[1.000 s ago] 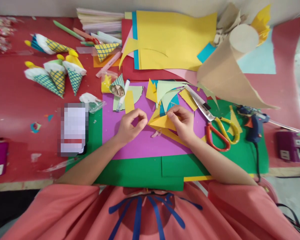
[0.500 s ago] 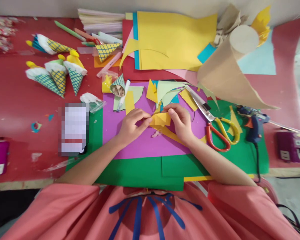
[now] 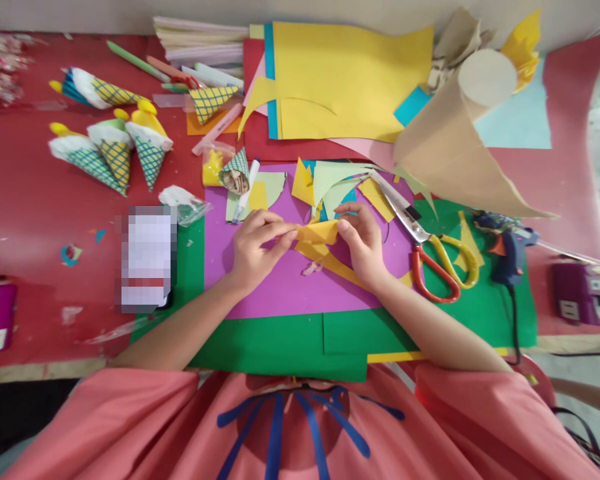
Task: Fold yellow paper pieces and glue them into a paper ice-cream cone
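The left hand (image 3: pixel 260 250) pinches the left end of a small piece of yellow paper (image 3: pixel 317 235) between thumb and forefinger, with its other fingers curled behind. The thumb of the right hand (image 3: pixel 363 240) lies against the right end of the same piece, while its forefinger arches above; I cannot tell whether the remaining fingers press on the paper from behind. The paper sits between the two hands, over a purple sheet (image 3: pixel 265 293) that overlaps green sheets (image 3: pixel 260 347) on the red table (image 3: pixel 20 180). Just below it, a longer yellow strip (image 3: pixel 347 270) slants towards the right wrist, and a crumpled pinkish scrap (image 3: pixel 311 267) lies near the strip. Beyond the left hand, a white marker (image 3: pixel 246 192) rests beside a small latticed cone (image 3: pixel 237 172). To the right of the right hand, scissors (image 3: pixel 420 235) with one red handle and one yellow handle lie with their blades pointing away from the person, and farther right is a dark blue glue gun (image 3: pixel 510 257). Large yellow sheets (image 3: pixel 355 80) spread across the back, next to a big brown paper cone (image 3: pixel 445 133). Part of another person's arm (image 3: pixel 587 397) shows at the lower right edge.
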A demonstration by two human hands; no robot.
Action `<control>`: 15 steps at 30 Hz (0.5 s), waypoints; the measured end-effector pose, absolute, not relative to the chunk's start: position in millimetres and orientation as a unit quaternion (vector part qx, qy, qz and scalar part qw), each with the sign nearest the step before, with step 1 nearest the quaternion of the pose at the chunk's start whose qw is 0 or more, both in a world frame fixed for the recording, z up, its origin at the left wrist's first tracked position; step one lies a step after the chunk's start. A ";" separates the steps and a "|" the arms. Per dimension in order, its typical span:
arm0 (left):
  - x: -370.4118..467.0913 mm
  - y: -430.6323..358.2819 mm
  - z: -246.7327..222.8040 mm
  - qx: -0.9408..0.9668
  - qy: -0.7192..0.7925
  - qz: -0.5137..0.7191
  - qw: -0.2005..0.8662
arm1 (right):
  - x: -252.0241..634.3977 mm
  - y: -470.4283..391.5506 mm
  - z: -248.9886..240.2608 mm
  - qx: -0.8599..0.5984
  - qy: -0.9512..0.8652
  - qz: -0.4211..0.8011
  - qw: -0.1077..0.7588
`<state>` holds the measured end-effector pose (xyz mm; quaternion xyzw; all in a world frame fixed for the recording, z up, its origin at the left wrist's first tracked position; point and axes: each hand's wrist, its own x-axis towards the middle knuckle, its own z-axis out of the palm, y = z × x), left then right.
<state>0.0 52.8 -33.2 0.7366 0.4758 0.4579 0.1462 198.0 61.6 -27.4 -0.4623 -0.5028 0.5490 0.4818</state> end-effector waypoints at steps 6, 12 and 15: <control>0.3 52.1 -32.0 0.763 0.451 0.448 0.117 | 197.5 65.3 -38.9 -0.421 -0.477 0.596 0.490; 0.0 51.4 -33.4 0.781 0.415 0.456 0.097 | 198.3 66.6 -40.9 -0.403 -0.413 0.661 0.480; 0.6 50.8 -32.2 0.784 0.418 0.451 0.080 | 199.0 66.6 -40.3 -0.398 -0.408 0.674 0.470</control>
